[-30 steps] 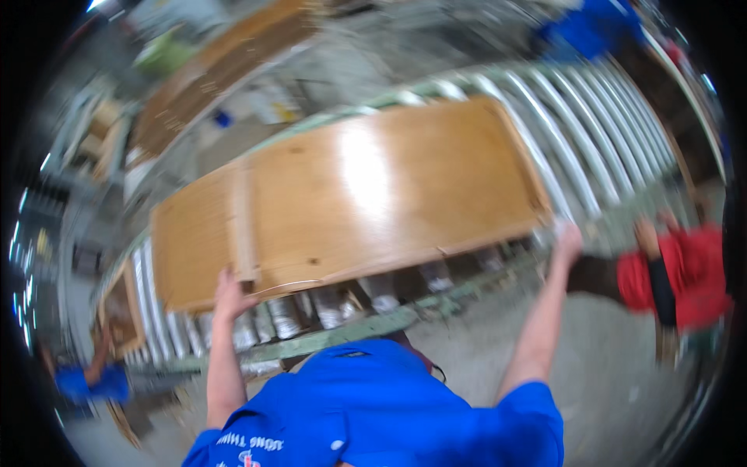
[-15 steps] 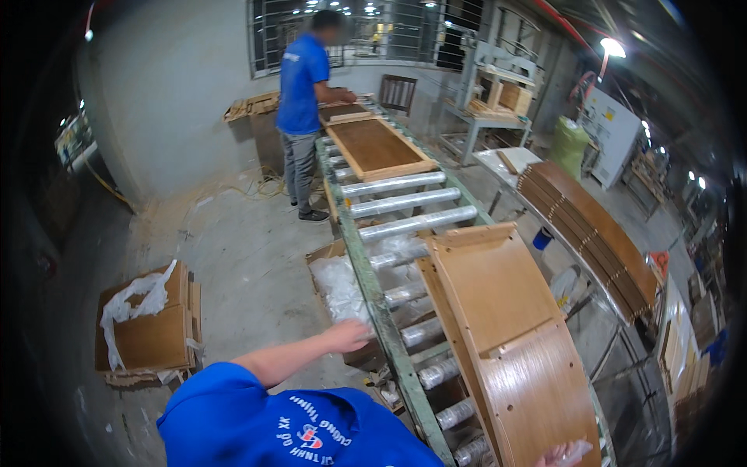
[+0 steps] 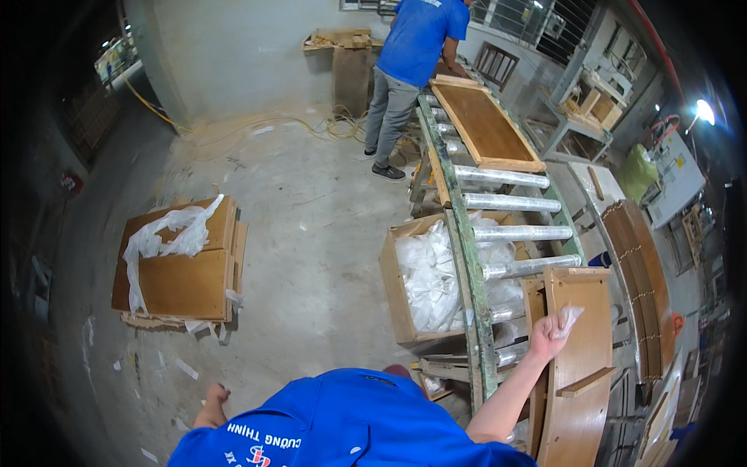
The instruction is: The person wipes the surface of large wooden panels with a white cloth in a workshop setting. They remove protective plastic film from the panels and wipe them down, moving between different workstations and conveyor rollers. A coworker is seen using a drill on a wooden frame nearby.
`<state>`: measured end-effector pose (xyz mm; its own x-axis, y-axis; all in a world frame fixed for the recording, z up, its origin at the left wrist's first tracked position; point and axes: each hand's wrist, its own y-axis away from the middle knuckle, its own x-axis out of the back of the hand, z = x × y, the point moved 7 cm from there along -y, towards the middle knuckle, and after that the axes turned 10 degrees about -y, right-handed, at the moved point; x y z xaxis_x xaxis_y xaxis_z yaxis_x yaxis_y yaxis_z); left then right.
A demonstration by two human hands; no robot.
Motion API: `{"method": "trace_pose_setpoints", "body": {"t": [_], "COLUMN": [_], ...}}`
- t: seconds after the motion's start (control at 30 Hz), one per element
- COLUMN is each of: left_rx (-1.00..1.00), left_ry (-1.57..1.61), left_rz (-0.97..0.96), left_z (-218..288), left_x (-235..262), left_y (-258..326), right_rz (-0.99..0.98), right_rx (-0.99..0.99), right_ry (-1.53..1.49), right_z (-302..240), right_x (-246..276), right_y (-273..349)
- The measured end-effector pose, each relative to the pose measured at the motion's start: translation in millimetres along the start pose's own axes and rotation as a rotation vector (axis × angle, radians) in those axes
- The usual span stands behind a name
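My right hand (image 3: 548,336) is closed on a crumpled piece of thin white plastic film (image 3: 570,321), held over a brown wooden panel (image 3: 580,420). The panel has small holes and a cross strip, and lies along the near end of a roller conveyor (image 3: 523,233). Out to my left, my left hand (image 3: 217,394) hangs low over the floor with its fingers curled; nothing shows in it. Nearest to that hand is a stack of brown wooden panels (image 3: 175,282) on the floor, with white wrapping film (image 3: 173,233) draped over it.
A cardboard box (image 3: 401,292) full of white film stands partly under the conveyor. Farther along, a co-worker (image 3: 420,47) in blue bends over a framed brown panel (image 3: 490,124). Curved boards (image 3: 640,288) are stacked on the right. A yellow hose (image 3: 292,121) lies by the wall.
My view has swung left and down. My right hand has risen forward over the panel with the film. My left hand has moved from beside the conveyor out to the left.
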<state>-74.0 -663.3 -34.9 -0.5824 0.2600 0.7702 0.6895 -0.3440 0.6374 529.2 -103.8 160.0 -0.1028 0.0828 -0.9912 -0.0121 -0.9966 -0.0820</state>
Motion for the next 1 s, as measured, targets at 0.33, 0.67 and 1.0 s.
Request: {"method": "trace_pose_setpoints", "body": {"t": [0.33, 0.67, 1.0], "left_rx": [-0.309, -0.223, -0.157], "left_ry": [0.382, 0.64, 0.196], "left_rz": [-0.203, 0.033, -0.253], "left_z": [222.2, 332.6, 384.1], "left_x": [3.4, 172.6, 223.6], "left_y": [-112.8, -248.7, -397.2], "right_rz": [0.069, 0.074, 0.428], "right_rx": [-0.048, -0.304, -0.039], "right_ry": [-0.027, -0.094, -0.061], "right_z": [142.0, 341.8, 427.1], "right_x": [60.4, 101.5, 238.8], "right_y": [-141.0, -353.7, -485.9]}}
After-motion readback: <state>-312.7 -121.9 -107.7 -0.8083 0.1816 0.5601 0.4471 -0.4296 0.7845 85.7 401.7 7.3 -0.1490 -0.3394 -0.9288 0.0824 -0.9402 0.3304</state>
